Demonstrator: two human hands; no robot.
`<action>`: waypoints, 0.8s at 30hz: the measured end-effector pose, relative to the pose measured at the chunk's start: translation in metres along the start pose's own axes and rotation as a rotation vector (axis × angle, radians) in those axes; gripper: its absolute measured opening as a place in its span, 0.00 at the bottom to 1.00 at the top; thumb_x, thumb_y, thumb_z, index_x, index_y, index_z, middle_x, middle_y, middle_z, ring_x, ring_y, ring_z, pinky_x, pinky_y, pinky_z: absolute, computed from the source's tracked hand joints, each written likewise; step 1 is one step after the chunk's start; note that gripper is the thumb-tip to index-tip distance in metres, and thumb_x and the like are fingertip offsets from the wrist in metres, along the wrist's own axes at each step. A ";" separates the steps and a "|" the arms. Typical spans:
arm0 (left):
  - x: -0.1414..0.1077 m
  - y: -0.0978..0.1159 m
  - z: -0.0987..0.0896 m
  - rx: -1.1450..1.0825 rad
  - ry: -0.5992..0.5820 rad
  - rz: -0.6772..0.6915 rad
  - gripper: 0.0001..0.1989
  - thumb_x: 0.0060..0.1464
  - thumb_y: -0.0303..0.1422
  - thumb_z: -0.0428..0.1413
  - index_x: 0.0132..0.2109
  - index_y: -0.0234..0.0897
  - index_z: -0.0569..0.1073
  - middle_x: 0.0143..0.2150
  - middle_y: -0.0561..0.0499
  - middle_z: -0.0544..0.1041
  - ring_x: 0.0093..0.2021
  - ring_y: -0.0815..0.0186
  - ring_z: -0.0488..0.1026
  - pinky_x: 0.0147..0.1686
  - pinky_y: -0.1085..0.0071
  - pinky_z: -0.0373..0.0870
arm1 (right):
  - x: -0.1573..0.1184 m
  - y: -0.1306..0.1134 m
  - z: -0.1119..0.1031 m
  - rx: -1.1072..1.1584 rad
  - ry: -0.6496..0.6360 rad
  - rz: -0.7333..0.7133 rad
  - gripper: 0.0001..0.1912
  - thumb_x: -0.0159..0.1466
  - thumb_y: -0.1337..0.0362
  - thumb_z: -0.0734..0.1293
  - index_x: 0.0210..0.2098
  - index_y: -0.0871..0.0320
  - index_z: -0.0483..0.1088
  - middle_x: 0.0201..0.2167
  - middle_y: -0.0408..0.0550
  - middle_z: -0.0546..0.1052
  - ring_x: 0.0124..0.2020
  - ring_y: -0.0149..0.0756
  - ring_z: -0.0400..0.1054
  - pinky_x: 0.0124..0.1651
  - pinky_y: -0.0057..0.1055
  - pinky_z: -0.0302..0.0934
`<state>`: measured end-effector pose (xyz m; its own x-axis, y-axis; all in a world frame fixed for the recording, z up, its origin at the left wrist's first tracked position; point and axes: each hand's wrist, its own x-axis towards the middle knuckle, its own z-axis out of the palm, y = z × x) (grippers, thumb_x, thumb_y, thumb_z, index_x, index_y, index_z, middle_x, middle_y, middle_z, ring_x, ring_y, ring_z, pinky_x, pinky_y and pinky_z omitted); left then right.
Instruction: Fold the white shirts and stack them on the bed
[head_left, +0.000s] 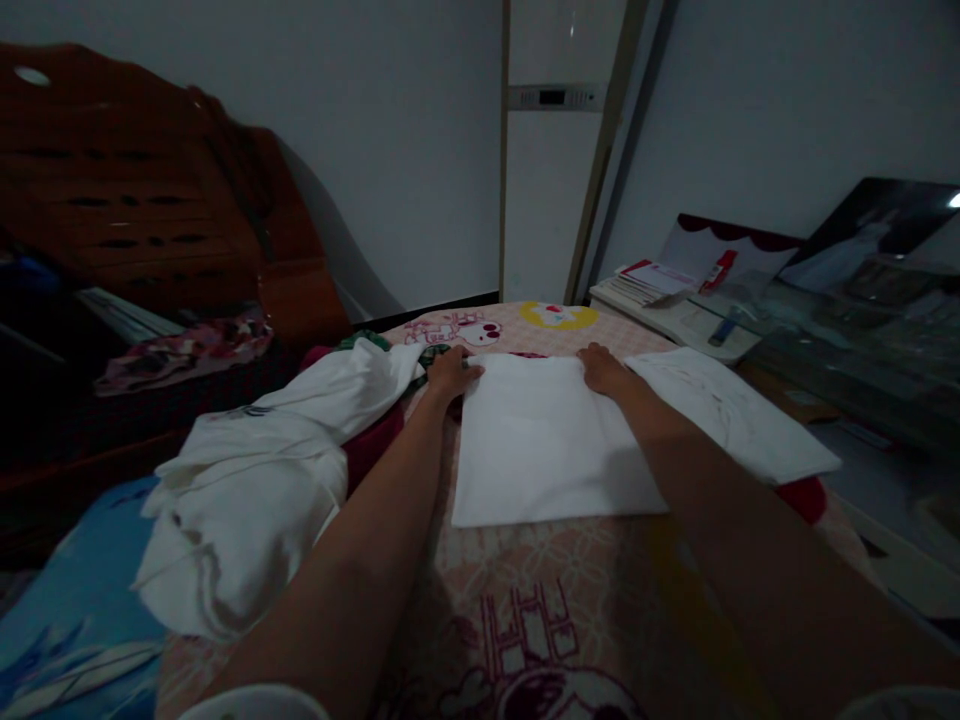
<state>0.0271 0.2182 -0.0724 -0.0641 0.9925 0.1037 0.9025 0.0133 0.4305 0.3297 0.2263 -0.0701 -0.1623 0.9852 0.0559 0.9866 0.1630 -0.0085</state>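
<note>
Cloth [551, 440] — left hand [454, 373], right hand [602, 371] at far corners.

Got a carved wooden bench [135, 185] off left, tall white unit [555, 200] in back, some papers [637, 288] over right.

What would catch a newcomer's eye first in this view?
Probably the flat white cloth in the middle, lying on a pink patterned cover, with the left hand and right hand at its far corners. Next come the rumpled white heap to the left and another white piece to the right. Behind, at upper left, the dark carved wooden seat stands out against the pale wall.
</note>
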 end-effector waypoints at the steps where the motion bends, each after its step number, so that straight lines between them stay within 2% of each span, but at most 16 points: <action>1: -0.001 -0.001 0.000 -0.045 0.020 0.033 0.17 0.52 0.38 0.59 0.48 0.37 0.72 0.47 0.45 0.77 0.47 0.58 0.73 0.46 0.67 0.66 | 0.001 0.000 -0.001 -0.004 0.008 0.006 0.21 0.60 0.77 0.57 0.51 0.64 0.68 0.53 0.60 0.69 0.54 0.46 0.63 0.54 0.38 0.59; 6: -0.008 0.003 -0.005 -0.323 0.162 0.228 0.13 0.46 0.28 0.57 0.42 0.36 0.72 0.39 0.52 0.76 0.36 0.66 0.70 0.39 0.72 0.66 | -0.015 0.003 -0.010 -0.004 0.141 0.036 0.19 0.58 0.76 0.58 0.49 0.63 0.66 0.48 0.59 0.71 0.51 0.46 0.63 0.52 0.37 0.57; 9: -0.016 0.011 -0.018 -0.477 0.199 0.311 0.18 0.45 0.26 0.55 0.46 0.34 0.72 0.41 0.51 0.76 0.36 0.67 0.70 0.38 0.73 0.66 | -0.042 0.002 -0.022 0.012 0.250 0.085 0.17 0.58 0.73 0.59 0.46 0.62 0.67 0.43 0.57 0.73 0.47 0.46 0.65 0.49 0.37 0.58; 12: -0.033 0.019 -0.034 -0.564 0.185 0.391 0.20 0.46 0.27 0.53 0.49 0.34 0.73 0.44 0.51 0.77 0.38 0.66 0.71 0.39 0.73 0.67 | -0.074 -0.001 -0.036 0.033 0.359 0.099 0.17 0.56 0.73 0.60 0.45 0.61 0.68 0.38 0.55 0.75 0.43 0.46 0.66 0.46 0.36 0.58; 16: -0.068 0.023 -0.059 -0.527 0.179 0.421 0.16 0.48 0.30 0.53 0.45 0.35 0.76 0.41 0.51 0.79 0.39 0.64 0.73 0.40 0.71 0.68 | -0.119 -0.004 -0.052 0.044 0.435 0.046 0.20 0.56 0.73 0.60 0.47 0.60 0.70 0.41 0.54 0.76 0.45 0.45 0.67 0.49 0.35 0.58; 19: -0.098 0.019 -0.073 -0.470 0.121 0.469 0.15 0.48 0.31 0.53 0.43 0.35 0.77 0.41 0.50 0.80 0.40 0.63 0.74 0.42 0.70 0.69 | -0.151 -0.006 -0.056 0.041 0.407 -0.004 0.20 0.56 0.72 0.60 0.46 0.58 0.73 0.44 0.53 0.77 0.48 0.44 0.67 0.51 0.35 0.58; 21: -0.118 0.014 -0.074 -0.409 0.060 0.500 0.15 0.48 0.29 0.53 0.43 0.36 0.77 0.41 0.50 0.80 0.42 0.62 0.74 0.43 0.69 0.70 | -0.170 -0.008 -0.054 0.045 0.380 0.010 0.19 0.57 0.72 0.61 0.45 0.57 0.75 0.45 0.52 0.78 0.48 0.43 0.68 0.51 0.35 0.59; 24: -0.146 0.005 -0.064 -0.241 -0.027 0.499 0.18 0.45 0.25 0.51 0.43 0.38 0.77 0.42 0.49 0.80 0.45 0.60 0.75 0.46 0.67 0.70 | -0.193 -0.012 -0.040 0.054 0.323 0.021 0.20 0.56 0.74 0.60 0.45 0.57 0.76 0.45 0.52 0.78 0.48 0.43 0.69 0.52 0.35 0.61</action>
<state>0.0139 0.0651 -0.0282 0.3606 0.8740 0.3258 0.6970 -0.4846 0.5285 0.3503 0.0323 -0.0405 -0.1194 0.9218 0.3689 0.9858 0.1541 -0.0660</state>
